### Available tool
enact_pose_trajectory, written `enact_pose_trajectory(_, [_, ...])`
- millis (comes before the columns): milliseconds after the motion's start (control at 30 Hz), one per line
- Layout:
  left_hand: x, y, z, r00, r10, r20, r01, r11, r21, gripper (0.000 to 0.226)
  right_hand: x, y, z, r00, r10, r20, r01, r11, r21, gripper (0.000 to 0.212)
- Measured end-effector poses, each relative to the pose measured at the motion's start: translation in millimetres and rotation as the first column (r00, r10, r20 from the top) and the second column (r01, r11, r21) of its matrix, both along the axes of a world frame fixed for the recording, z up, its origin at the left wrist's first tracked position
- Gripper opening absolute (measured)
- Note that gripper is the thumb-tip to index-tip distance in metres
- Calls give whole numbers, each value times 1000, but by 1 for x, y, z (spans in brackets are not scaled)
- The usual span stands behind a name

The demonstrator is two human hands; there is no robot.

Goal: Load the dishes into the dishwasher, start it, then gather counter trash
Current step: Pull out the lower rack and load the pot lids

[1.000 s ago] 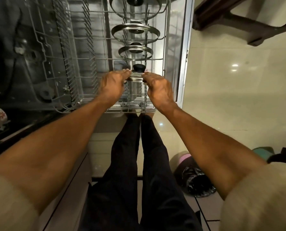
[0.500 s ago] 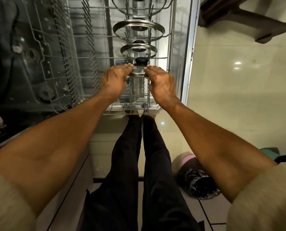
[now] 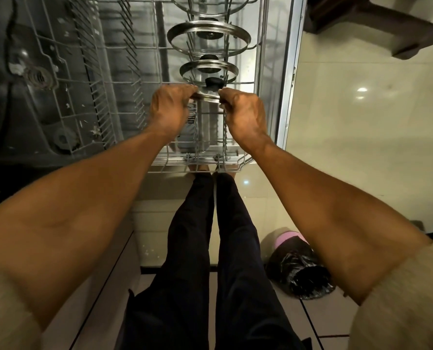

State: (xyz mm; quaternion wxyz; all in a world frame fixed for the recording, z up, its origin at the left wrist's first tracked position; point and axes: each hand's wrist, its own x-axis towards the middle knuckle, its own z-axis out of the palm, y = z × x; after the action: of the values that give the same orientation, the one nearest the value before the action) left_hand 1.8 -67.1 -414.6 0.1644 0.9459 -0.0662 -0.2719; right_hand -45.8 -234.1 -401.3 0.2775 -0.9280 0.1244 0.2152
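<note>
A small glass pot lid (image 3: 209,95) with a steel rim and a black knob stands among the tines of the pulled-out wire dishwasher rack (image 3: 101,72). My left hand (image 3: 170,110) grips its left edge and my right hand (image 3: 243,114) grips its right edge. Behind it stand two more lids: a mid-sized lid (image 3: 208,70) and a larger lid (image 3: 208,37), both upright in the same row. A third one shows partly at the top edge.
The open dishwasher door's steel edge (image 3: 287,79) runs along the right of the rack. A bin lined with a black bag (image 3: 302,269) stands on the tiled floor at my right. My legs are below the rack. Dark wooden furniture (image 3: 377,24) sits far right.
Both hands have stayed on the small lid's rim and shifted slightly further into the rack. The view has tilted a little, so the rack sits lower in view.
</note>
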Motion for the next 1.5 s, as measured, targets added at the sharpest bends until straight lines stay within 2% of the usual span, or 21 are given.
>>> enact_pose_trajectory(167, [5,11,-4,986,122,-111,-121,992,20,39,11,8,-3,994,58,-89,-59,998,-3,35])
enact_pose_trajectory(367, [0,13,-17,960,113,-255,-99,993,66,43,14,11,-12,974,99,-205,-104,995,-13,31])
enact_pose_trajectory(467, [-1,14,-19,949,99,-299,-81,994,71,46,13,10,-13,975,108,-196,-109,994,4,42])
enact_pose_trajectory(533, [-3,14,-19,943,84,-323,-61,995,83,50,12,7,-11,978,97,-182,-92,995,40,39])
enact_pose_trajectory(600, [-6,13,-17,948,64,-311,-36,995,95,52,10,3,-9,979,139,-146,-133,990,50,32])
enact_pose_trajectory(667, [-10,11,-13,955,68,-289,-37,993,114,55,2,1,-8,975,187,-118,-185,982,30,35])
enact_pose_trajectory(800, [-26,3,-7,973,48,-227,-23,993,112,66,-13,4,-9,977,114,-183,-114,993,10,42])
enact_pose_trajectory(900, [-38,-4,-7,972,41,-231,-24,997,76,79,-16,5,-10,949,176,-260,-185,983,-11,60])
enact_pose_trajectory(1033, [-36,-14,-5,948,80,-309,-63,996,63,96,-10,4,-7,927,254,-276,-277,960,-47,86])
enact_pose_trajectory(1267, [-35,-8,7,932,42,-360,-30,999,39,102,-7,5,20,900,320,-296,-349,936,-49,85])
enact_pose_trajectory(1500, [-57,-2,61,943,78,-324,-70,997,39,100,-12,19,67,847,443,-294,-483,873,-73,89])
